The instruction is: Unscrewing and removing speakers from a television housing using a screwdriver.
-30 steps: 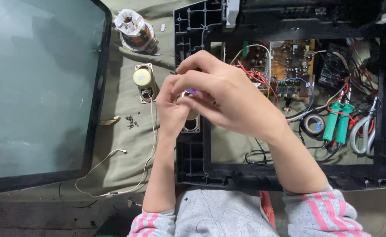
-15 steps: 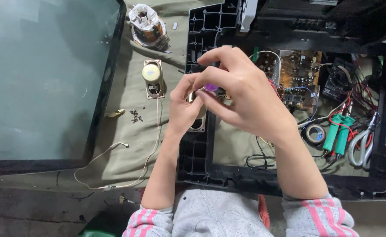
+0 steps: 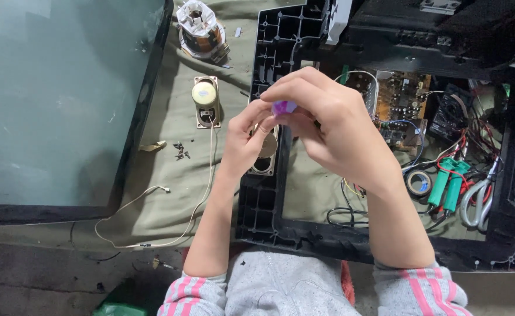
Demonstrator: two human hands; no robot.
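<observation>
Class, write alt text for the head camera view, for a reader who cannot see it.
Two bare hands, left hand and right hand, meet over a black plastic frame, pinching a small purple object. Left lie a large grey screen and a small speaker; right, a circuit board and green-handled pliers.

We count two hands, left hand [image 3: 247, 140] and right hand [image 3: 333, 126], one purple piece [image 3: 283, 107], one speaker [image 3: 205, 100], one tape roll [image 3: 419, 182], one pair of scissors [image 3: 478, 199], one glass tube screen [image 3: 58, 99].
</observation>
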